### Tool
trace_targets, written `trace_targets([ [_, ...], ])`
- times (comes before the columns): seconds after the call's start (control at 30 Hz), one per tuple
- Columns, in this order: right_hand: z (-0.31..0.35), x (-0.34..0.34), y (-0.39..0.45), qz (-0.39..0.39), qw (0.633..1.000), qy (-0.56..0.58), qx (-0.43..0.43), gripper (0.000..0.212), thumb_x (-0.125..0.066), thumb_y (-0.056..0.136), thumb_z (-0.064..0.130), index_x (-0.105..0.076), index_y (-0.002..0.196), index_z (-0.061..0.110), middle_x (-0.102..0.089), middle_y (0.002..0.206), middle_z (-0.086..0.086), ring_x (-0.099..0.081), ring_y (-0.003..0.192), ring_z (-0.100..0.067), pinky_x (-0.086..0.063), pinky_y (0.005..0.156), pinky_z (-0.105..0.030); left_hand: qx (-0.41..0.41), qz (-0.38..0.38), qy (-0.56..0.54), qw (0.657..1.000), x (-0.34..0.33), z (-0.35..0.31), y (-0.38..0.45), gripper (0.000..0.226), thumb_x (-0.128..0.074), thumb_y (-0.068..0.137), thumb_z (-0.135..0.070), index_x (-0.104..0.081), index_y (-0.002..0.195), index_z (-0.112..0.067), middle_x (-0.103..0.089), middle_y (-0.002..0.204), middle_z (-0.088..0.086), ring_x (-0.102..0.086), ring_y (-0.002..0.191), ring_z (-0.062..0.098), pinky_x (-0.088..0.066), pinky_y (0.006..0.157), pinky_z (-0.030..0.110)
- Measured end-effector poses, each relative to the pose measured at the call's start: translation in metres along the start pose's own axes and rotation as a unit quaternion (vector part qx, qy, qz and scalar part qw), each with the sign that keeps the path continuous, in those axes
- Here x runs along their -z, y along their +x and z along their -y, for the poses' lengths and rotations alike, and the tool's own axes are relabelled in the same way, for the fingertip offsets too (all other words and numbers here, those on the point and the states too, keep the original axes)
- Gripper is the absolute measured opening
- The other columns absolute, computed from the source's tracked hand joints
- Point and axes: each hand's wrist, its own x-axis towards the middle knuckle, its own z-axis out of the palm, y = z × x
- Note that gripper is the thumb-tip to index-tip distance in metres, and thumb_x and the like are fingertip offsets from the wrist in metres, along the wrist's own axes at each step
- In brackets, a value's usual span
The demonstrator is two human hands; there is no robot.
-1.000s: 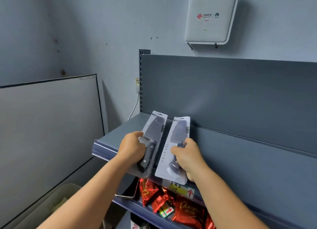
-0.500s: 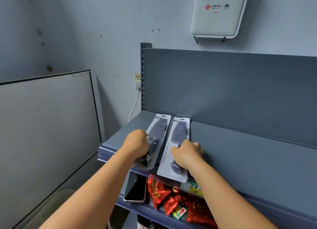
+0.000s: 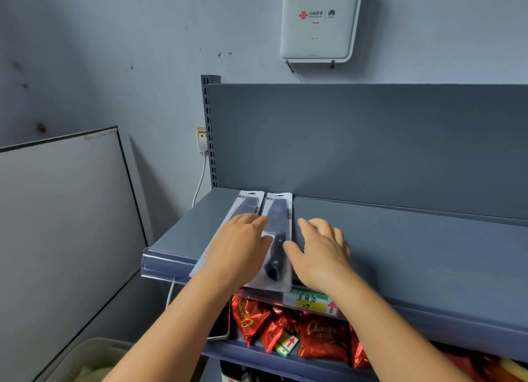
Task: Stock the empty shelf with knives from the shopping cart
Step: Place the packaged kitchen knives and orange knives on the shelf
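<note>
Head view | left hand (image 3: 240, 247) flat on knife pack (image 3: 248, 207) | right hand (image 3: 321, 248) spread, empty | tag (image 3: 310, 303) "27"

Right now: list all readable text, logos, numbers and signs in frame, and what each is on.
White wall box: red knot logo, Chinese characters and a dark fan logo; small print unreadable.
Shelf-edge price tag: handwritten characters I can't read for sure, "27", red up arrow.
Red snack bags: "Choco...", rest cut off.
Card among the bags: red arrow.
Knife packs: header print too small.

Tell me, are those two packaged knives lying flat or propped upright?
Lying flat: both packaged knives rest side by side on the shelf, tops toward its back panel.
</note>
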Motion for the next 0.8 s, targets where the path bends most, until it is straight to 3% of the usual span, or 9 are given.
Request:
trace_targets([
  [0.1,-0.024,0.011,-0.025,-0.030,0.999,-0.003,-0.017,0.061,-0.034,0.097,0.050,-0.016,0.151,0.026,-0.016,0.155,0.007,-0.012,0.141,-0.021,-0.014,0.114,-0.036,-0.038,-0.006,-0.021,0.999,-0.002,-0.032,-0.010,0.039,-0.041,0.099,-0.033,-0.049,0.134,-0.019,-0.049,0.138,-0.006,-0.041,0.128,0.015,-0.032,0.103,0.026],
  [0.23,-0.066,0.025,-0.064,-0.057,0.997,-0.001,-0.058,0.060,-0.034,0.098,0.048,-0.013,0.151,0.027,-0.013,0.155,0.009,-0.009,0.142,-0.017,-0.012,0.115,-0.035,-0.114,0.007,-0.044,0.992,-0.015,-0.082,-0.023,0.047,-0.039,0.099,-0.035,-0.036,0.145,-0.023,-0.039,0.146,-0.010,-0.033,0.135,0.010,-0.024,0.108,0.021],
  [0.47,-0.158,0.050,-0.142,-0.088,0.979,-0.006,-0.184,0.064,-0.037,0.096,0.049,-0.010,0.151,0.031,-0.010,0.156,0.011,-0.006,0.144,-0.016,-0.011,0.118,-0.036,-0.231,0.060,-0.089,0.967,-0.049,-0.185,-0.047,0.051,-0.038,0.099,-0.037,-0.029,0.148,-0.025,-0.035,0.149,-0.010,-0.029,0.137,0.010,-0.020,0.111,0.020],
  [0.53,-0.186,0.054,-0.171,-0.094,0.972,-0.005,-0.217,0.064,-0.038,0.096,0.049,-0.011,0.151,0.030,-0.010,0.156,0.011,-0.006,0.143,-0.016,-0.011,0.118,-0.036,-0.270,0.080,-0.093,0.955,-0.064,-0.215,-0.059,0.048,-0.045,0.097,-0.034,-0.039,0.143,-0.021,-0.046,0.141,-0.007,-0.041,0.130,0.013,-0.028,0.108,0.023],
  [0.6,-0.214,0.057,-0.202,-0.098,0.963,-0.007,-0.249,0.064,-0.039,0.095,0.049,-0.013,0.151,0.030,-0.011,0.155,0.011,-0.007,0.143,-0.016,-0.012,0.118,-0.035,-0.321,0.090,-0.106,0.937,-0.080,-0.248,-0.075,0.043,-0.060,0.085,-0.029,-0.059,0.126,-0.016,-0.063,0.120,-0.002,-0.061,0.109,0.018,-0.047,0.093,0.027],
  [0.67,-0.241,0.059,-0.235,-0.101,0.952,-0.010,-0.288,0.065,-0.040,0.095,0.050,-0.014,0.151,0.030,-0.011,0.155,0.011,-0.008,0.142,-0.015,-0.012,0.117,-0.034,-0.351,0.103,-0.132,0.921,-0.099,-0.279,-0.093,0.040,-0.066,0.074,-0.028,-0.067,0.111,-0.014,-0.070,0.103,-0.001,-0.067,0.092,0.020,-0.054,0.080,0.028],
  [0.73,-0.269,0.060,-0.268,-0.100,0.939,-0.004,-0.328,0.064,-0.040,0.095,0.048,-0.015,0.151,0.029,-0.012,0.155,0.010,-0.009,0.142,-0.016,-0.011,0.116,-0.033,-0.373,0.134,-0.150,0.906,-0.112,-0.314,-0.115,0.040,-0.064,0.075,-0.027,-0.066,0.112,-0.014,-0.069,0.104,0.000,-0.066,0.093,0.021,-0.053,0.079,0.028],
  [0.8,-0.295,0.061,-0.304,-0.100,0.926,0.002,-0.363,0.063,-0.041,0.095,0.047,-0.017,0.150,0.028,-0.014,0.154,0.009,-0.011,0.142,-0.017,-0.012,0.116,-0.033,-0.387,0.174,-0.156,0.892,-0.120,-0.351,-0.140,0.042,-0.057,0.085,-0.027,-0.058,0.126,-0.017,-0.063,0.118,-0.002,-0.060,0.108,0.020,-0.047,0.091,0.029],
])
